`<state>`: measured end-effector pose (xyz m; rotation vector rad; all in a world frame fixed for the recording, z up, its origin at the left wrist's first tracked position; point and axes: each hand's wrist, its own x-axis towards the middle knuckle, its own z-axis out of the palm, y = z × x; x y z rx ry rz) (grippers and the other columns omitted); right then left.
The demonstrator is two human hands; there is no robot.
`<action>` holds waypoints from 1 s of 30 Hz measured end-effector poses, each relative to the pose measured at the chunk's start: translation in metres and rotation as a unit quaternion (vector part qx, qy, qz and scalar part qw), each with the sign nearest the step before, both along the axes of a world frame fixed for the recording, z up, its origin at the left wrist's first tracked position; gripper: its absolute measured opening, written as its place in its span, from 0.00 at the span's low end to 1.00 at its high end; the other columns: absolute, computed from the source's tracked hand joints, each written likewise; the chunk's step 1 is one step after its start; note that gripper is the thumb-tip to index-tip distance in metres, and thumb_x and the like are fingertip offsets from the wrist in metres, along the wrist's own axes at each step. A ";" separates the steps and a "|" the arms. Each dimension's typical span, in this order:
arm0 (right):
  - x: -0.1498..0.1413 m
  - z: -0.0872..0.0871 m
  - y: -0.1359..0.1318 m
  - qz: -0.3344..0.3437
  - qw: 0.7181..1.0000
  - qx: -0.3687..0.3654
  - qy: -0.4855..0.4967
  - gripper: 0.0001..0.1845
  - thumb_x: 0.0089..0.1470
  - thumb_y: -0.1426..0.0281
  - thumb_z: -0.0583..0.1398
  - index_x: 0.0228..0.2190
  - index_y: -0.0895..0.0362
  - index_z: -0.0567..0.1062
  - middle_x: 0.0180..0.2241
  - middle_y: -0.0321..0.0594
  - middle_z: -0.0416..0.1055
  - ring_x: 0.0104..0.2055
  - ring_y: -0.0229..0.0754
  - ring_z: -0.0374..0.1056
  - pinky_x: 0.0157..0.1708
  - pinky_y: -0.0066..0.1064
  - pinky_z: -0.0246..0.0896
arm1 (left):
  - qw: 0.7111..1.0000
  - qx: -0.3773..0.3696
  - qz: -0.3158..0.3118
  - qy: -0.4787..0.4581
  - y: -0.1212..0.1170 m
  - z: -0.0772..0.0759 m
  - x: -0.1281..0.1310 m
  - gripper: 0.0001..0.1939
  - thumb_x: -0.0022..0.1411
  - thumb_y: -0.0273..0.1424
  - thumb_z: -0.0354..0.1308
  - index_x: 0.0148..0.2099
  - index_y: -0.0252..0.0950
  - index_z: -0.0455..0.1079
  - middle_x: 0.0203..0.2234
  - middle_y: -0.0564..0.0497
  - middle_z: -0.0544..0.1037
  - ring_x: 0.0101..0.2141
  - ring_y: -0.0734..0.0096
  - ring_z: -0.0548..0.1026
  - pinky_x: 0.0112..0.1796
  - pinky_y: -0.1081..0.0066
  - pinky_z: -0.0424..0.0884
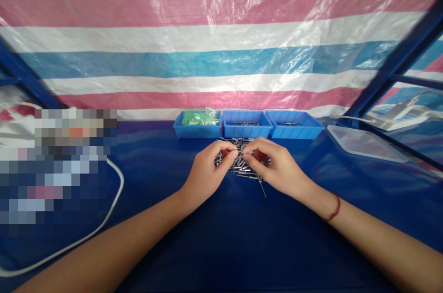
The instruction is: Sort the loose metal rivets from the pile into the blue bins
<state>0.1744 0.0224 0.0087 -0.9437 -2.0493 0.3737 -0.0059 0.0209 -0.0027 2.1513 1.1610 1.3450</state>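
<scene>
A pile of silvery blind rivets (244,168) lies on the blue table under and between my hands. My left hand (207,164) pinches one end of a small rivet (240,151) between thumb and fingertips. At its other end, the thumb and forefinger of my right hand (280,164) are closed on the same rivet. Both hands are just above the pile and partly hide it. One loose rivet (262,187) sticks out from the near side of the pile.
Behind the pile stand three blue bins in a row: the left bin (180,130) holds green plastic packaging (197,117), the middle bin (247,131) and right bin (297,132) hold thin metal pieces. A translucent lid (367,145) lies right. A white cable (117,191) curves at left.
</scene>
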 end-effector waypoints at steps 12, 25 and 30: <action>0.005 0.007 0.000 -0.001 0.998 0.057 -0.010 0.09 0.58 0.69 0.55 0.28 0.58 0.72 0.27 0.38 0.70 0.29 0.36 0.64 0.29 0.27 0.59 | 0.999 -0.012 0.002 0.032 0.002 0.001 -0.002 0.06 0.64 0.31 0.51 0.41 0.37 0.68 0.35 0.51 0.76 0.37 0.71 0.74 0.41 0.70 0.68; 0.093 0.008 0.069 -0.406 0.911 0.065 -0.006 0.16 0.52 0.62 0.56 0.34 0.61 0.77 0.25 0.44 0.74 0.27 0.45 0.68 0.31 0.34 0.59 | 0.966 -0.055 -0.012 0.254 0.015 0.040 -0.038 0.11 0.61 0.29 0.47 0.39 0.36 0.71 0.34 0.50 0.77 0.33 0.69 0.73 0.35 0.71 0.66; 0.079 0.008 0.061 -0.364 0.928 0.077 -0.004 0.15 0.53 0.64 0.55 0.35 0.60 0.76 0.26 0.43 0.74 0.24 0.41 0.66 0.28 0.31 0.59 | 0.906 -0.134 -0.030 0.399 0.014 0.045 -0.055 0.09 0.56 0.33 0.53 0.35 0.36 0.72 0.30 0.49 0.76 0.30 0.67 0.73 0.32 0.72 0.65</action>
